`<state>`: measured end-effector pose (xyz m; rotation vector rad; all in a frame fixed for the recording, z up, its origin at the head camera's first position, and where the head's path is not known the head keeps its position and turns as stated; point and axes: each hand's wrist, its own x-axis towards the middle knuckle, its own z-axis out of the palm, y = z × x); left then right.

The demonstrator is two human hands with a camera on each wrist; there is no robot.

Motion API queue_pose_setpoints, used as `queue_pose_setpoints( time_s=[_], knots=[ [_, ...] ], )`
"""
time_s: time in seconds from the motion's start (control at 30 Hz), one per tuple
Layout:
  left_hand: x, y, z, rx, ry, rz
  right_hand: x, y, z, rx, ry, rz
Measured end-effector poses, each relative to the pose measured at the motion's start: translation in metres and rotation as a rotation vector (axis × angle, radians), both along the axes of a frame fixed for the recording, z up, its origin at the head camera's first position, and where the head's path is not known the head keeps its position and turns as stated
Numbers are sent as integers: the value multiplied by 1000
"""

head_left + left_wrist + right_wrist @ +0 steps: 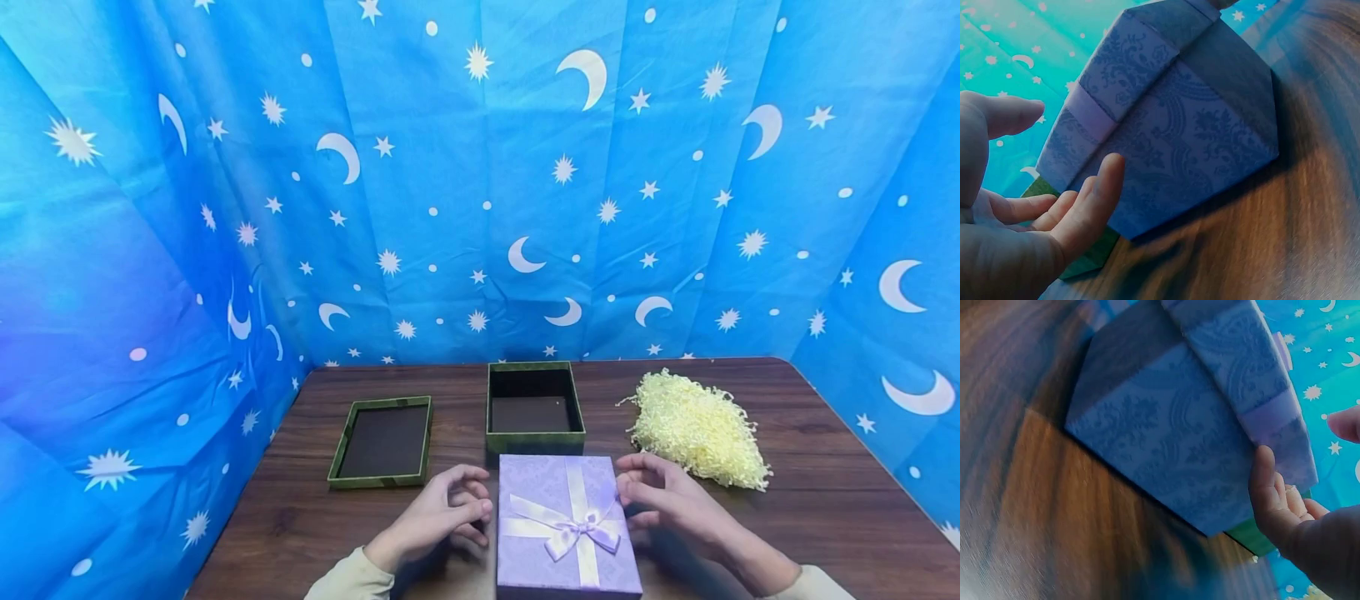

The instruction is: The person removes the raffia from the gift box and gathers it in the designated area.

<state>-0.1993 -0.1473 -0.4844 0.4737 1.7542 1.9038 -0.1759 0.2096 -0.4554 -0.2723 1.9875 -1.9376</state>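
A lidded purple gift box (536, 492) with a pale satin ribbon and bow (581, 529) stands at the front of the table. Both wrist views show the patterned side wall of the box (1191, 137) below the overhanging lid (1241, 356). To its left is my left hand (442, 512), fingers loosely bent and holding nothing, with a small gap to the box. On the opposite side is my right hand (675, 500), also relaxed and holding nothing. Its fingertips are close to the upper right edge; I cannot tell whether they touch it.
Behind the gift box stands an uncovered green box (535, 437) with a dark inside. A matching green lid (378, 481) lies inside-up to the left. Pale yellow shredded paper (697, 429) is heaped at the right. Blue star-and-moon cloth (450, 167) surrounds the wooden table (277, 517).
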Motion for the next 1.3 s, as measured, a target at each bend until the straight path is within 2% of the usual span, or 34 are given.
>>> queue_pose_setpoints(
  time_s=[0.13,0.4,0.67,1.0,1.3],
  knots=[
    [1,2,-3,36,-43,-23,-1,-2,-2,-34,-73,17],
    [3,6,-5,61,-106,-49,-3,-3,-11,-85,-148,61],
    [7,10,-5,86,-133,-41,-4,-3,-13,-113,-205,84],
    [9,14,-5,89,-151,-17,-5,-1,-15,-157,-243,118],
    [13,13,-4,105,-154,-9,-6,-4,-15,-166,-224,143]
  ],
)
